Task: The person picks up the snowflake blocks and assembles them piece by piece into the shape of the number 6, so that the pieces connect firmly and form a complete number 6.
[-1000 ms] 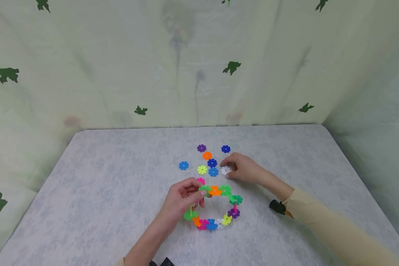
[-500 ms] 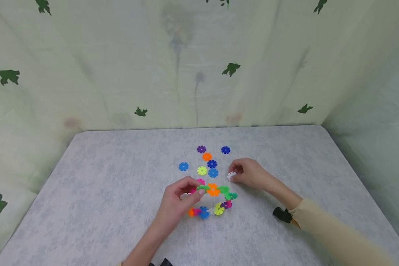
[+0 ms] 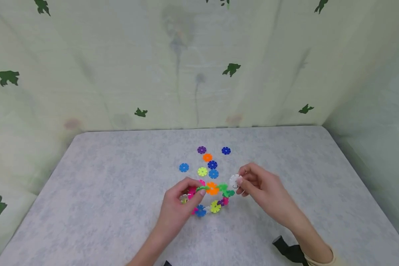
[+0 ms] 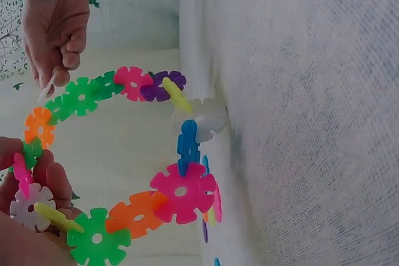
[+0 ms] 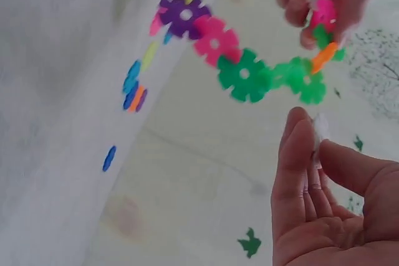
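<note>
My left hand [image 3: 177, 203] pinches a closed ring of linked plastic flower discs [image 3: 212, 188] by a green disc, between thumb and fingers. The ring mixes green, orange, pink, blue, purple, yellow and white discs; the left wrist view shows it as a loop, with a pink disc [image 4: 181, 191] near its lower right. To its right, my right hand [image 3: 267, 192] holds a white flower disc [image 3: 234, 181] by the edge between thumb and fingertips. That white disc is close to the green discs of the ring; in the right wrist view a small gap lies between them.
Loose flower discs lie flat beyond the hands: purple [image 3: 201, 150], orange [image 3: 207, 157], yellow [image 3: 202, 171], light blue [image 3: 184, 167] and dark blue [image 3: 226, 150] among them. The grey table [image 3: 119, 177] ends at a hanging pale cloth [image 3: 119, 74] with green leaf shapes.
My right hand has picked the white disc off the table and brought it toward me, beside the ring. The left hand has tilted the ring, which now looks flatter and sits slightly further left.
</note>
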The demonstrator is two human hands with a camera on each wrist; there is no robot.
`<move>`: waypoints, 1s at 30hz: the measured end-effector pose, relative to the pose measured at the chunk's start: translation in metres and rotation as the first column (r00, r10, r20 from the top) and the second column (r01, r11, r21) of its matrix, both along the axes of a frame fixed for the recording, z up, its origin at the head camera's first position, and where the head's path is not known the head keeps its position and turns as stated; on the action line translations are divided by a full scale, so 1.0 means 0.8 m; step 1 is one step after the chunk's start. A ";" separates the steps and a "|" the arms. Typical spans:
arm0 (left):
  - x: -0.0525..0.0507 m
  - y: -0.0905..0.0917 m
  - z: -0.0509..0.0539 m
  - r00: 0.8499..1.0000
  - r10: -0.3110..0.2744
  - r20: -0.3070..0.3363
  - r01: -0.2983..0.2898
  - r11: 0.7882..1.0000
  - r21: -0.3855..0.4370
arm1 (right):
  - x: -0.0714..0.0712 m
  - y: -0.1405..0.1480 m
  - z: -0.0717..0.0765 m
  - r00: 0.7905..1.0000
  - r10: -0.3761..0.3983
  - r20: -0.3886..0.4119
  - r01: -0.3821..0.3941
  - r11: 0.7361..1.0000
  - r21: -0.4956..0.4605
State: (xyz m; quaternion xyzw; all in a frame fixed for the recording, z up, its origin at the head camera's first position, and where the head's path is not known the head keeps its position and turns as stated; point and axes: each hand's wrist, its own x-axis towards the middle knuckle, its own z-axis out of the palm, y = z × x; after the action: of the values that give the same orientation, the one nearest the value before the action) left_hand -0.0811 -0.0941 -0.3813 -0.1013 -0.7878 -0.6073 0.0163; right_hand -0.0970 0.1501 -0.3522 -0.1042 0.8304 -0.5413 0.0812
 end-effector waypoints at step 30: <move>0.018 0.016 0.001 0.926 -0.119 -0.357 0.114 0.993 -0.036 | 0.041 -0.047 0.000 0.993 0.026 0.115 0.018 0.930 -0.366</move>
State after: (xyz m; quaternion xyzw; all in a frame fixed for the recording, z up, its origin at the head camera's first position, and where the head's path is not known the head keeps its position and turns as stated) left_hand -0.0664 -0.0809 -0.3805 -0.2571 -0.7685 -0.5729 0.1228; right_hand -0.0638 0.1127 -0.3518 -0.0872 0.7084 -0.6917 0.1101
